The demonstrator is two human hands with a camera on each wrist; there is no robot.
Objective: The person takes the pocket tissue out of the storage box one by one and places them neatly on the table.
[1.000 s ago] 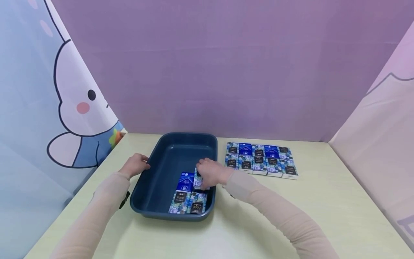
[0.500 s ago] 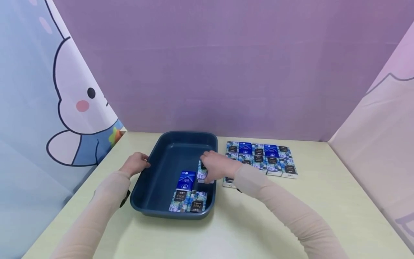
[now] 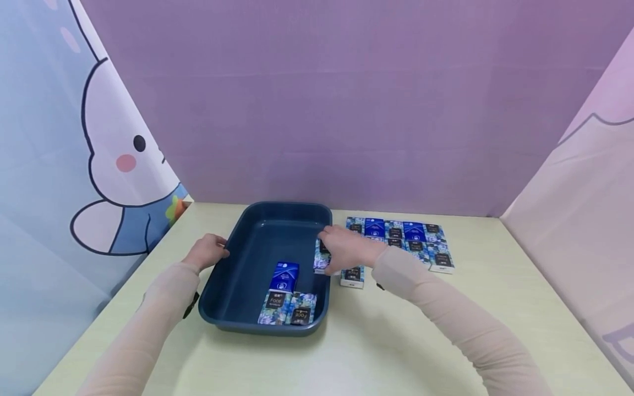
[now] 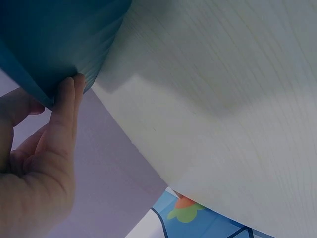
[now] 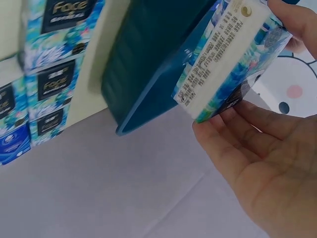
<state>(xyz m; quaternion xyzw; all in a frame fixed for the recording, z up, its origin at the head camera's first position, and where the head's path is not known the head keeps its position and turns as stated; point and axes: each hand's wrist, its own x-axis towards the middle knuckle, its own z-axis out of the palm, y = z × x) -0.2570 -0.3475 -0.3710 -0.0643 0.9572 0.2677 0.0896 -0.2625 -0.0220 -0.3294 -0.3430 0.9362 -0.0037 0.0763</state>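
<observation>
My right hand point(image 3: 349, 247) grips a floral blue tissue pack point(image 3: 321, 260) over the right rim of a dark blue plastic tub point(image 3: 238, 275). In the right wrist view the thumb and fingers point(image 5: 257, 131) pinch the pack's edges, its white printed side showing. At the tub's left rim, my left hand point(image 3: 205, 252) holds on, thumb and fingers around the edge in the left wrist view. Inside the tub, toward the near right, lie a plain blue pack point(image 3: 284, 276) and two floral packs, one on the left point(image 3: 274, 308) and one on the right point(image 3: 301, 309).
Right of the tub, several tissue packs point(image 3: 416, 247) lie in rows on the pale table point(image 3: 396, 341); one floral pack point(image 3: 352, 276) lies nearest. The right hand partly covers these rows. A purple cloth point(image 3: 346, 110) rises behind, with a cartoon-printed cloth point(image 3: 124, 165) at left.
My right hand has lifted the floral pack from inside the tub and carried it right and away, up to the right rim. The left hand stays at the left rim.
</observation>
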